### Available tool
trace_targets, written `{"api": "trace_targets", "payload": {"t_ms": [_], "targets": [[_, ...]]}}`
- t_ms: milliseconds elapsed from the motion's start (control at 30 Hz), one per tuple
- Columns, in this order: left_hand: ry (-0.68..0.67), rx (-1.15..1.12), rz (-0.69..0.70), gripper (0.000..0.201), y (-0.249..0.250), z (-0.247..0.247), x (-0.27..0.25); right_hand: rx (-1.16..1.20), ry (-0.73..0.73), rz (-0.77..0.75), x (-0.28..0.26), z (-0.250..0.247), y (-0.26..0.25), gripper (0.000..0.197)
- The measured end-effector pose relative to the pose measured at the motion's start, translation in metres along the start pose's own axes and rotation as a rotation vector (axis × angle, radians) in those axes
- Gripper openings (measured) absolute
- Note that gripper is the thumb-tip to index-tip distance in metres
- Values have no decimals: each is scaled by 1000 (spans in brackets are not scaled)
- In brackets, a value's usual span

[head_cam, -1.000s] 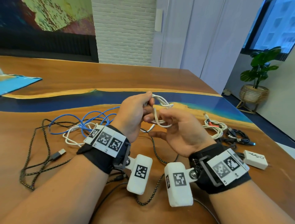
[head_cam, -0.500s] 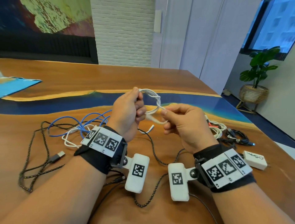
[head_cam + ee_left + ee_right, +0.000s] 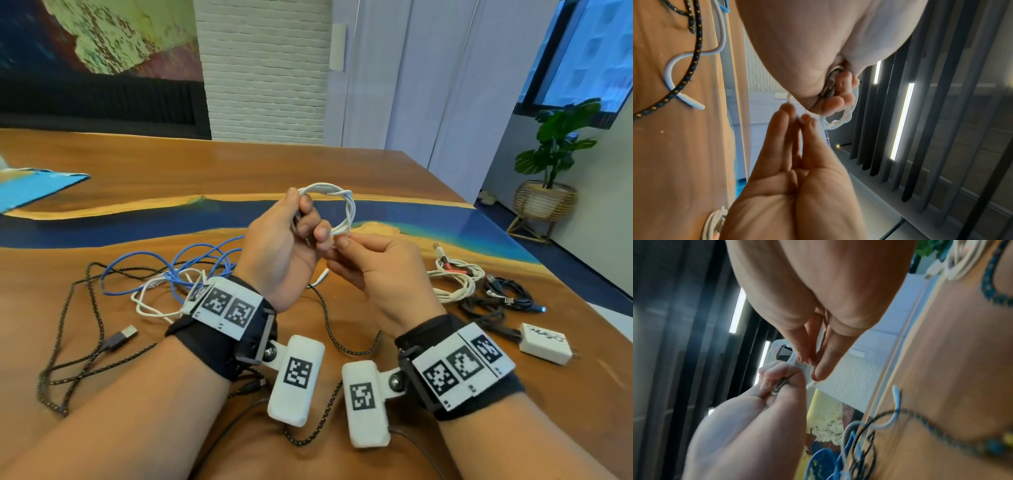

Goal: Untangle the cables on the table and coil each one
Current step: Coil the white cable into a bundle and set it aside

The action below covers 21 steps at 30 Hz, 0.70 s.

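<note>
I am holding the white coil up over the table with both hands. My left hand is curling its fingers round the coil's near side, thumb pressing the loops against them. My right hand is pinching the cable's loose end between thumb and forefinger, just beside my left fingertips, at the bottom of the ring; my other right fingers are lying fairly straight. Below my left wrist the blue cable, a thin white cable and the braided cable are lying tangled on the wood. Out past my right hand, a cream bundle, black cables and a white charger are resting.
</note>
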<state>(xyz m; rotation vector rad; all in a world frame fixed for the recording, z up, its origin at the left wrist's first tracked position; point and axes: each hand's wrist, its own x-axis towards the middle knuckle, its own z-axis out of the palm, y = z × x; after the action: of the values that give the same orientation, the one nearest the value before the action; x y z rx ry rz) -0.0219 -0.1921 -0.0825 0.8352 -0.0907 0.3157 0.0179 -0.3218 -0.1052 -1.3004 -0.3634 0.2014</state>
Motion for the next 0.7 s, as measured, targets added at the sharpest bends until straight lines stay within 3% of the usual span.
{"api": "trace_targets", "payload": {"t_ms": [167,433,600,700], "targets": [[-10,74,38,40,-4,1,-1,331,-10,148,-7,12,-3,17],[-110,423,22,36,-7,4,-9,317,15,192,-4,7,0,17],[-132,465,74,34,-5,3,-9,368,-8,191,-1,5,-1,31],[-129,473,86,33,-4,1,-7,431,3,158,1,2,-5,30]]}}
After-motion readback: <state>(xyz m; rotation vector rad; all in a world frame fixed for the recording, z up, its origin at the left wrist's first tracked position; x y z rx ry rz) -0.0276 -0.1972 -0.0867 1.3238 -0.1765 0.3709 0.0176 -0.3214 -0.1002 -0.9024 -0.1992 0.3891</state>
